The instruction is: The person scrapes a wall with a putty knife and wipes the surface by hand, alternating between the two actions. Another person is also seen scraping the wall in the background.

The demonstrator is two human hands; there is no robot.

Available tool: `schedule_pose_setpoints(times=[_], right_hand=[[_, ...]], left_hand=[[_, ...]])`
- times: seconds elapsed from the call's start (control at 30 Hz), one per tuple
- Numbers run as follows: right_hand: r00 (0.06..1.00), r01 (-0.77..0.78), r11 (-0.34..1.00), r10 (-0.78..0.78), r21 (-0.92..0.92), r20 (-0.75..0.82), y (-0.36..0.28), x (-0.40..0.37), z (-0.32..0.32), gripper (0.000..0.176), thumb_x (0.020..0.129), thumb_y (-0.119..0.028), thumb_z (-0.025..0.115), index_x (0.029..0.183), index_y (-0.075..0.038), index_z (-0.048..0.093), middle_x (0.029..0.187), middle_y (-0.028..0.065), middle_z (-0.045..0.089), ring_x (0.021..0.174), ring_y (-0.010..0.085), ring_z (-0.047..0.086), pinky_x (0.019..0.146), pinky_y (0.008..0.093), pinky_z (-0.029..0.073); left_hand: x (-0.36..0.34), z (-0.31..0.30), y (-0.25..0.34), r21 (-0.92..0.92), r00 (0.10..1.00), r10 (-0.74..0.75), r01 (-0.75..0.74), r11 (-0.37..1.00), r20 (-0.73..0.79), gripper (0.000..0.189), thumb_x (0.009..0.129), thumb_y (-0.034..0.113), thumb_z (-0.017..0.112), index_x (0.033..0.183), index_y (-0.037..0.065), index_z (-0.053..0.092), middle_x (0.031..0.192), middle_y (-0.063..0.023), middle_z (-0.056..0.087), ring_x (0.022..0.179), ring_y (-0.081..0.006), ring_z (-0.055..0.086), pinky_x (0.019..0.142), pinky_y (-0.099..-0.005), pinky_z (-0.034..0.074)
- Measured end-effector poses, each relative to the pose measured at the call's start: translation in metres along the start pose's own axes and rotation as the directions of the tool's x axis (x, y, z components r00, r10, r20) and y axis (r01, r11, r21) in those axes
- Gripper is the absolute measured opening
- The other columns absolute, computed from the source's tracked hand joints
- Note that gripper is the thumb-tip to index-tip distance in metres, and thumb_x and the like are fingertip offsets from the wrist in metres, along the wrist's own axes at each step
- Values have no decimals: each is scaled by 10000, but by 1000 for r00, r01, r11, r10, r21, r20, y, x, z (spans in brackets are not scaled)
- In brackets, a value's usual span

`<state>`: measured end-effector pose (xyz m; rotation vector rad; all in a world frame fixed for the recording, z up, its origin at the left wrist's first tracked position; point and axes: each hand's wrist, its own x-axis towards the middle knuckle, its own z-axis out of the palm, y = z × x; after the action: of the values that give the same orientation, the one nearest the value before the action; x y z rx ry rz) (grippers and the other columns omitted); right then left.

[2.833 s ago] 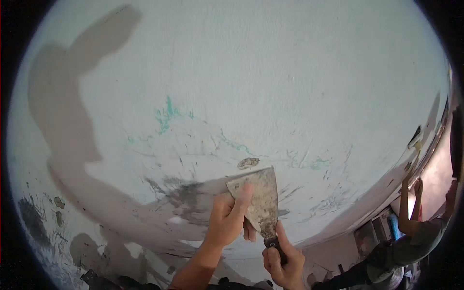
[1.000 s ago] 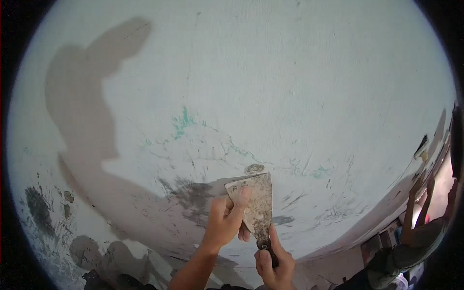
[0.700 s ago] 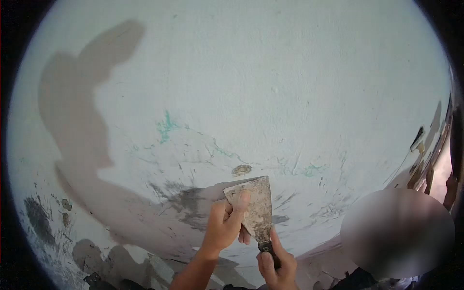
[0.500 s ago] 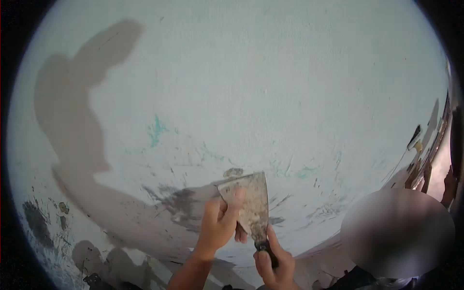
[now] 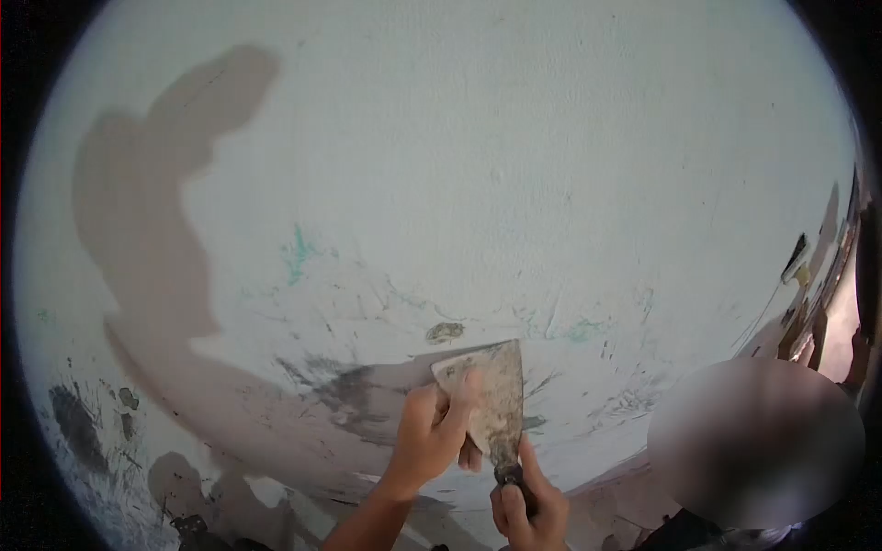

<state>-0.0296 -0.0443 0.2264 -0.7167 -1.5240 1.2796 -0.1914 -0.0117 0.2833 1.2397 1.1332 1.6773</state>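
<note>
A wide putty knife (image 5: 496, 399) with a smeared metal blade and a black handle is in front of the wall, its broad edge upward. My right hand (image 5: 533, 510) is closed round the handle. At the blade's left side my left hand (image 5: 427, 436) grips it, thumb lying on the face and fingers behind. Just above the blade edge, a small grey-brown patch (image 5: 446, 332) shows on the white wall (image 5: 551, 138). Dark smudges (image 5: 349, 395) lie left of my hands, and green paint marks (image 5: 297, 255) show higher up.
A blurred round area (image 5: 756, 444) covers the lower right. A black-and-yellow tool (image 5: 796, 259) shows at the right edge of the wall. My shadow (image 5: 147, 211) falls across the left. Dark scuffed spots (image 5: 78, 427) mark the lower left wall.
Both hands and the putty knife have moved slightly down and to the right. More of the grey-brown patch is visible above the blade. The grip of both hands looks the same.
</note>
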Motion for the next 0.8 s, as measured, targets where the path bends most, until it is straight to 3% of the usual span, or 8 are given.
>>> schedule_pose_setpoints(times=[0.3,0.37,0.4,0.43,0.53,0.63,0.73,0.8], right_hand=[[954,301,913,-290,-275,80,53,-11,-53,535,980,-105,516,1466,24,332,1086,91,653,686,106,519,629,240,421],[935,348,498,-248,-795,254,66,-26,-112,602,955,-178,568,1462,26,316,955,172,635,841,282,621,775,382,502],[948,-300,314,-6,-901,-318,92,-58,-163,580,900,-155,616,1406,21,395,1228,212,563,1179,396,495,1029,458,381],[696,-295,281,-592,-913,-407,78,-78,-229,548,835,-178,651,1314,29,485,1298,242,511,1225,417,463,1055,497,365],[27,-923,76,-965,-376,-261,-9,-161,-414,556,894,-194,595,1369,45,431,1367,260,449,1234,431,450,1051,491,341],[221,-958,-32,-714,-285,-665,-44,-204,-530,715,880,-241,610,1468,4,287,1462,244,363,1306,425,406,1049,517,354],[97,-945,42,-911,-324,-401,-77,-198,-528,831,814,-175,637,1498,0,199,1522,236,277,1354,397,370,1090,477,341],[229,-927,-110,-924,-358,-307,-70,-196,-555,858,788,-160,634,1500,5,185,1507,247,302,1358,400,366,1091,466,340]], left_hand=[[-35,-20,-23,254,970,191,-149,956,-150,282,943,226,612,993,-50,639,839,-118,652,591,-167,639,488,-328,552],[-47,-74,-55,596,955,298,-231,769,-14,220,966,166,567,1124,13,585,1014,-98,624,844,-170,576,778,-360,483],[-37,-86,-101,575,736,597,-351,739,-319,180,956,159,564,955,-11,625,861,-68,634,750,-145,544,643,-343,439],[-56,-77,-52,836,751,643,-446,321,154,252,871,173,640,1047,-8,642,893,-137,647,804,-280,620,720,-398,480],[-73,-119,-101,716,765,610,-543,439,206,323,922,222,615,1067,-67,629,904,-187,631,770,-336,573,717,-411,468],[-74,-122,-129,607,843,515,-494,622,159,309,908,198,623,1067,-68,633,920,-182,633,792,-316,574,729,-411,476],[-78,-127,-152,811,779,541,-518,272,316,340,890,180,619,1114,-75,623,942,-181,639,819,-295,593,759,-402,483],[-84,-107,-145,766,968,236,-213,607,82,363,894,191,621,1142,-75,616,978,-193,647,871,-292,609,783,-402,489]])
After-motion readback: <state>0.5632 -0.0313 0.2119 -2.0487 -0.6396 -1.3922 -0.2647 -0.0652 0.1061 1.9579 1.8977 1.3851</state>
